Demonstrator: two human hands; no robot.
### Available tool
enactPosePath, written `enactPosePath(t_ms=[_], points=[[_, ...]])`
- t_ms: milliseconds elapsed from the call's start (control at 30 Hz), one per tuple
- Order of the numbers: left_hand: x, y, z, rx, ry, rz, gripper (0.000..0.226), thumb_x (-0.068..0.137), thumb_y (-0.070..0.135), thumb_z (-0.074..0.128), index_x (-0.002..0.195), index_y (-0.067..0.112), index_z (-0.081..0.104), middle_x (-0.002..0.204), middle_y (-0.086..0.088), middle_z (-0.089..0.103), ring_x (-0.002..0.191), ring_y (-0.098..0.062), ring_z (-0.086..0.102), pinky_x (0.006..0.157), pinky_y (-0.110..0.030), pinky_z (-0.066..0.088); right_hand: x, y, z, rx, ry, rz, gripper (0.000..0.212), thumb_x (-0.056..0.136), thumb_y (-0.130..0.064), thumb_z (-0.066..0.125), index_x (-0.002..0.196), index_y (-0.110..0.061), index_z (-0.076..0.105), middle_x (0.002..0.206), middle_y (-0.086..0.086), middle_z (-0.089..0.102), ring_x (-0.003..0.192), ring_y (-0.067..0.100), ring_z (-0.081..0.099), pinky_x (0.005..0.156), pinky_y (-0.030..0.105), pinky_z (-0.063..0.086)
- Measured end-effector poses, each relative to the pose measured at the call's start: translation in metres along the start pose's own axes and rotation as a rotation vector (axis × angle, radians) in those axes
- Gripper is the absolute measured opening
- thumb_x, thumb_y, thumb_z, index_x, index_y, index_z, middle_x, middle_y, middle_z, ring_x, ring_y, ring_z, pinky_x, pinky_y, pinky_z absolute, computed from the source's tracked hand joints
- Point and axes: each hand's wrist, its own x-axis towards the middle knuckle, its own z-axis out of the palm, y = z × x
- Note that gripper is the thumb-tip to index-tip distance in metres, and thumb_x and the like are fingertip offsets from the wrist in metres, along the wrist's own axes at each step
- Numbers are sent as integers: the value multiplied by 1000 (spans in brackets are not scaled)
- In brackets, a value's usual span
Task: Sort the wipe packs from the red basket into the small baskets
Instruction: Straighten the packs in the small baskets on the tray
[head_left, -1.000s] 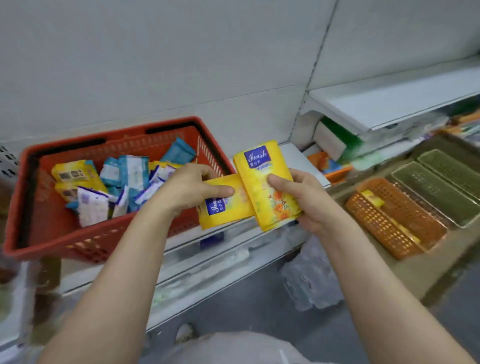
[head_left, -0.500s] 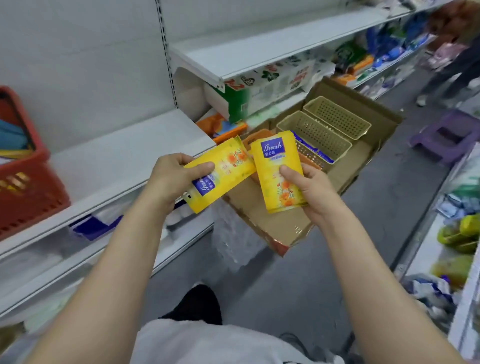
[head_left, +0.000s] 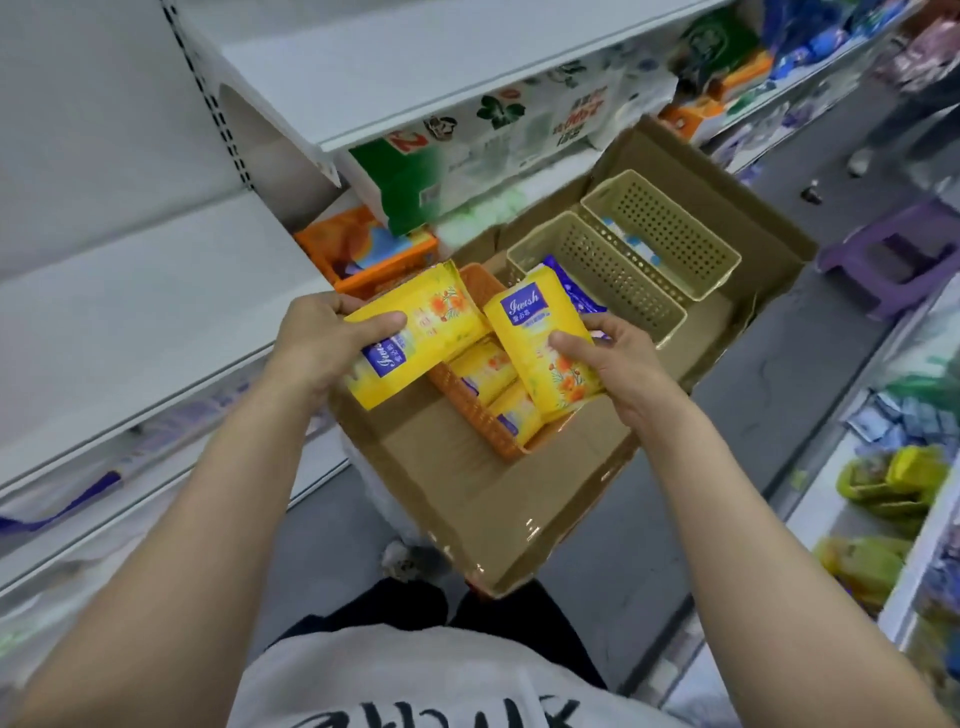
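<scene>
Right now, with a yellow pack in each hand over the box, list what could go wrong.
1. The orange basket already holds yellow packs, so two more dropped together may pile up and slide over its rim into the cardboard box.
2. The right hand holds its pack close to the near beige basket, which holds a purple pack; a loose release might mix colours.
3. The left hand holds its pack by one end, so it may tip.
</scene>
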Motion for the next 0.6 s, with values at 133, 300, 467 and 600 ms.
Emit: enactPosePath(t_ms=[133, 300, 467, 600], points=[[23, 2, 6, 38, 94, -46, 45, 64, 47, 87, 92, 17, 69, 80, 2, 73, 63, -10, 69, 54, -27, 49, 59, 3, 4, -174, -71, -13, 33, 69, -18, 89, 93, -23, 68, 95, 9, 76, 81, 27, 73, 78, 46, 61], [35, -10, 23, 3, 228, -126, 31, 70, 36, 86, 83, 18, 66, 75, 9, 69, 50, 2, 64, 41, -14, 44, 138, 15, 22, -678, -303, -83, 52, 69, -29, 89, 115, -20, 67, 108, 1, 72, 88, 18, 71, 79, 34, 59], [16, -37, 44, -76, 398, -239, 29, 71, 28, 86, 88, 14, 66, 79, 4, 70, 54, 1, 63, 49, -17, 47, 191, 32, 49, -1136, -680, -211, 53, 72, -37, 86, 119, -23, 66, 122, 0, 66, 89, 14, 66, 68, 20, 50], [-2, -58, 67, -110, 508, -319, 28, 70, 28, 87, 83, 18, 64, 73, 5, 68, 46, 5, 60, 43, -16, 45, 205, 41, 73, -1352, -788, -416, 49, 78, -44, 79, 123, -30, 63, 130, -1, 63, 112, 22, 61, 79, 26, 40]])
